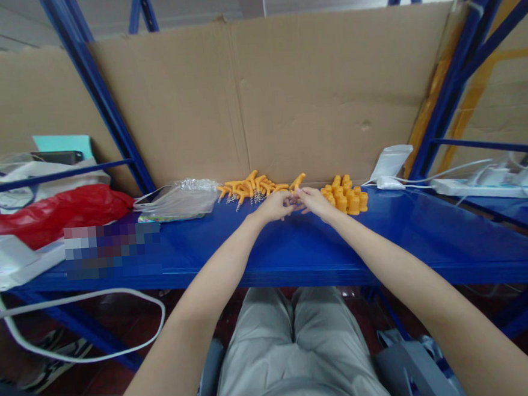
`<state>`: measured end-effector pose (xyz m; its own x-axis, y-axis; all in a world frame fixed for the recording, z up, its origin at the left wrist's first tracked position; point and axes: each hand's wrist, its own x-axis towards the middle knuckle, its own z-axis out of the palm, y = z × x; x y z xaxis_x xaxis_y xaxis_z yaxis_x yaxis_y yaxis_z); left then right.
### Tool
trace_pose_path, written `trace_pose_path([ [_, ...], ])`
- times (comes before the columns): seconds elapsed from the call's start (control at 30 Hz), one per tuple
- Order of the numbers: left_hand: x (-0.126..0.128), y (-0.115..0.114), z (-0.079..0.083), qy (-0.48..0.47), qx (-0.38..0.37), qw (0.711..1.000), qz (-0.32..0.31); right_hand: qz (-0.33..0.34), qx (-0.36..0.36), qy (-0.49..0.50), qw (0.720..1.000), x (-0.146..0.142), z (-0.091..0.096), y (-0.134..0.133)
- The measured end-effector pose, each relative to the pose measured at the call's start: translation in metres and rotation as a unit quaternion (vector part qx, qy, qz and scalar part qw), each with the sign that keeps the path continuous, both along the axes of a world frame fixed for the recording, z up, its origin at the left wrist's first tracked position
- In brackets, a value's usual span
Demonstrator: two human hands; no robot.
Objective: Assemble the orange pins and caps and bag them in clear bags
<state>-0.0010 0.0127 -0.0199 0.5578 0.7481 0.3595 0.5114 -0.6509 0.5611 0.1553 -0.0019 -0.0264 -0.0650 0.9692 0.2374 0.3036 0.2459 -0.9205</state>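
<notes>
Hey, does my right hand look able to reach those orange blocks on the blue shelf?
Probably yes: the orange blocks sit just beside your right hand, and nothing visible stands between them.

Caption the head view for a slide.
Left hand and right hand close together over a blue shelf, between orange-handled corkscrews and clustered orange pieces.

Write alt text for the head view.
A person's left hand and right hand meet over a blue shelf, at an orange handle. To their left lie orange-handled corkscrews; to their right, stubby orange plastic pieces; cardboard stands behind.
</notes>
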Motion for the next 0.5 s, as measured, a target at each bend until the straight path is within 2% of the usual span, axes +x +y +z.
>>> trace_pose_path([
  [0.23, 0.0006, -0.0012, 0.0009, -0.030, -0.109, 0.994, 0.001, 0.009, -0.018, -0.006, 1.000, -0.0020, 0.0013, -0.0017],
  [0.4, 0.0007, 0.0004, -0.0017, -0.022, -0.127, 0.991, 0.022, 0.014, -0.013, -0.023, 1.000, -0.0031, 0.0039, -0.0058],
  [0.5, 0.0012, 0.0033, -0.0047, -0.022, -0.137, 0.990, 0.028, 0.015, 0.016, -0.059, 0.998, -0.0029, 0.0033, -0.0039],
])
